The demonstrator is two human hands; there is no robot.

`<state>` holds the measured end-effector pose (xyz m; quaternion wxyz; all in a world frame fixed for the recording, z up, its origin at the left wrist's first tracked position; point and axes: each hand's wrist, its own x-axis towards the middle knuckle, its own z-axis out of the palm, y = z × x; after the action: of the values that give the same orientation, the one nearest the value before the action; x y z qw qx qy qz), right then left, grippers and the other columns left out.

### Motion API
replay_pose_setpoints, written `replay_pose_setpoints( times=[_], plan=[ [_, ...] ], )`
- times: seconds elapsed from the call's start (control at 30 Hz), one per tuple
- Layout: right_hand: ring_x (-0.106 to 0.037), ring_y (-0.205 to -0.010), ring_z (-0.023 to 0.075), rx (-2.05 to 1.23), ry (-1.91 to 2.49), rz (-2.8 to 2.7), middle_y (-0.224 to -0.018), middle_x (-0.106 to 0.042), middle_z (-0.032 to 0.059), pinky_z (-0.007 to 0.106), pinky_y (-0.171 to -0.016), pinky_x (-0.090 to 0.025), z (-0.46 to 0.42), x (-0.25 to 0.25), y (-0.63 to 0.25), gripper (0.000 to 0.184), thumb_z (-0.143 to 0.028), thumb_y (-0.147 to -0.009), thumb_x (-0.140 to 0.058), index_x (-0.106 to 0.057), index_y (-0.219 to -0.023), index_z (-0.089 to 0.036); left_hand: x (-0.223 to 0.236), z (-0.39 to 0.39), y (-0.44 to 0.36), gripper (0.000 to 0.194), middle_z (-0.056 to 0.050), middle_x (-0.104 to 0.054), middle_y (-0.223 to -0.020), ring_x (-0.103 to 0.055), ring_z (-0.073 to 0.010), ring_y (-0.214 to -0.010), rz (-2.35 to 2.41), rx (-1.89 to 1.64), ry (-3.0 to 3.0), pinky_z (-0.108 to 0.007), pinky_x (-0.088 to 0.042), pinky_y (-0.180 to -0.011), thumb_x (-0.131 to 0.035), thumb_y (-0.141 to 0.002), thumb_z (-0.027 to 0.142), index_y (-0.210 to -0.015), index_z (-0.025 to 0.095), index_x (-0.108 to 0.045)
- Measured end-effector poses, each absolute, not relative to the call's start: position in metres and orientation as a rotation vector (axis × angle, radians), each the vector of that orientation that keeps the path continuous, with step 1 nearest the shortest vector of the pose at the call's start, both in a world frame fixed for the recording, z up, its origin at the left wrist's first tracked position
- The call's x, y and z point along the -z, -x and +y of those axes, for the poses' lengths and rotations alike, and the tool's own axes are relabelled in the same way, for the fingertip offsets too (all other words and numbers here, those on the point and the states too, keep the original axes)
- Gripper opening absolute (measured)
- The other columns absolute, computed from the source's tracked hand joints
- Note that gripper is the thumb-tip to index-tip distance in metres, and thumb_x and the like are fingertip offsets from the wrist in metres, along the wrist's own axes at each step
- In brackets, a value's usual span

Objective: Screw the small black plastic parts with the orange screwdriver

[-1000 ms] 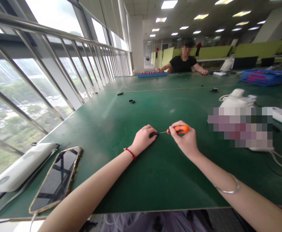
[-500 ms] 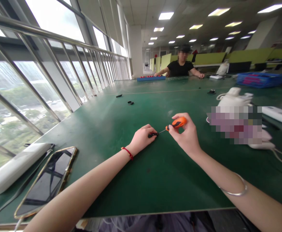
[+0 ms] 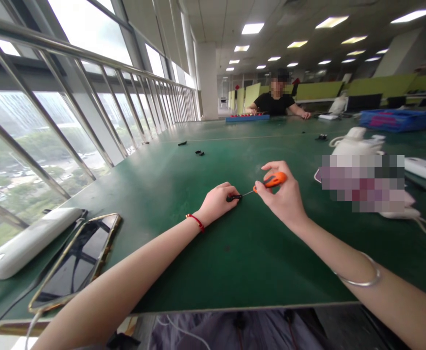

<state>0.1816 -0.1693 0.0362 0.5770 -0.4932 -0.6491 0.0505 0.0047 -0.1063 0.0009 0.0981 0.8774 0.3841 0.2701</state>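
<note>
My left hand is closed on a small black part, pinching it just above the green table; most of the part is hidden by the fingers. An orange and black screwdriver is in my right hand, its handle between thumb and fingers. The thin shaft points left and its tip meets the right end of the black part. Whether the tip sits in a screw is too small to tell.
A phone and a white device lie at left. Small black pieces rest farther off. A white bottle-like object stands at right, near a blue basket. Across the table, a person sits behind a blue tray.
The view has shifted slightly. My hands still hold the screwdriver against the black part, with the right fingers a little more spread. The blue tray at the far side has moved right.
</note>
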Motion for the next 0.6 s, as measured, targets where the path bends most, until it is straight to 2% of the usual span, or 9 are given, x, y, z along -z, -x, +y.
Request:
replay_pose_setpoints(
  times=[0.07,0.17,0.27,0.37,0.47,0.53,0.6],
  plan=[
    [-0.049,-0.053,0.0131,-0.113,1.201,-1.536,-0.056,-0.050,-0.0047,0.028,-0.060,-0.040,-0.1711,-0.0379,-0.1805,0.017,-0.034,-0.072,-0.062,-0.055,-0.081,-0.022,-0.0005,-0.1067,-0.0046,0.015,-0.003,-0.062,-0.093,-0.061,-0.0151,-0.082,1.138,-0.803,-2.606,-0.025,-0.049,-0.072,-0.054,-0.079,0.023,-0.087,0.019,-0.067],
    [-0.049,-0.054,0.0129,-0.139,1.210,-1.546,-0.060,-0.056,-0.0015,0.027,-0.058,-0.038,-0.1726,-0.0400,-0.1805,0.019,-0.039,-0.076,-0.058,-0.055,-0.068,-0.021,-0.0004,-0.1071,-0.0047,0.015,-0.003,-0.062,-0.092,-0.061,-0.0151,-0.082,1.137,-0.803,-2.614,-0.025,-0.049,-0.072,-0.055,-0.079,0.022,-0.087,0.019,-0.067],
    [-0.052,-0.059,0.0138,-0.112,1.174,-1.527,-0.070,-0.060,-0.0002,0.028,-0.063,-0.041,-0.1719,-0.0396,-0.1815,0.014,-0.031,-0.073,-0.059,-0.056,-0.082,-0.021,-0.0007,-0.1069,-0.0049,0.013,-0.002,-0.063,-0.091,-0.061,-0.0151,-0.081,1.142,-0.802,-2.594,-0.025,-0.049,-0.071,-0.056,-0.078,0.022,-0.085,0.018,-0.067],
    [-0.050,-0.057,0.0142,-0.096,1.171,-1.529,-0.066,-0.054,-0.0027,0.029,-0.064,-0.042,-0.1714,-0.0386,-0.1818,0.023,-0.027,-0.069,-0.060,-0.053,-0.091,-0.021,-0.0013,-0.1063,-0.0049,0.012,-0.002,-0.063,-0.089,-0.061,-0.0149,-0.080,1.145,-0.809,-2.572,-0.024,-0.049,-0.070,-0.058,-0.077,0.022,-0.084,0.018,-0.067],
    [-0.048,-0.053,0.0143,-0.109,1.197,-1.564,-0.056,-0.049,-0.0044,0.028,-0.060,-0.040,-0.1727,-0.0395,-0.1806,0.017,-0.034,-0.071,-0.061,-0.053,-0.082,-0.022,-0.0015,-0.1053,-0.0045,0.013,-0.002,-0.064,-0.088,-0.061,-0.0146,-0.080,1.129,-0.807,-2.560,-0.024,-0.049,-0.071,-0.059,-0.077,0.022,-0.084,0.018,-0.068],
    [-0.048,-0.052,0.0142,-0.142,1.203,-1.598,-0.056,-0.052,-0.0026,0.028,-0.059,-0.039,-0.1741,-0.0404,-0.1796,0.017,-0.038,-0.074,-0.059,-0.054,-0.072,-0.022,-0.0013,-0.1044,-0.0042,0.013,-0.002,-0.064,-0.088,-0.061,-0.0142,-0.079,1.119,-0.804,-2.547,-0.024,-0.049,-0.072,-0.059,-0.077,0.022,-0.084,0.018,-0.069],
    [-0.051,-0.057,0.0151,-0.137,1.183,-1.600,-0.063,-0.057,-0.0003,0.029,-0.061,-0.040,-0.1754,-0.0405,-0.1786,0.015,-0.036,-0.074,-0.058,-0.056,-0.072,-0.021,-0.0011,-0.1037,-0.0038,0.013,-0.002,-0.064,-0.087,-0.061,-0.0138,-0.078,1.109,-0.803,-2.532,-0.024,-0.049,-0.073,-0.060,-0.076,0.022,-0.084,0.018,-0.069]
  ],
)
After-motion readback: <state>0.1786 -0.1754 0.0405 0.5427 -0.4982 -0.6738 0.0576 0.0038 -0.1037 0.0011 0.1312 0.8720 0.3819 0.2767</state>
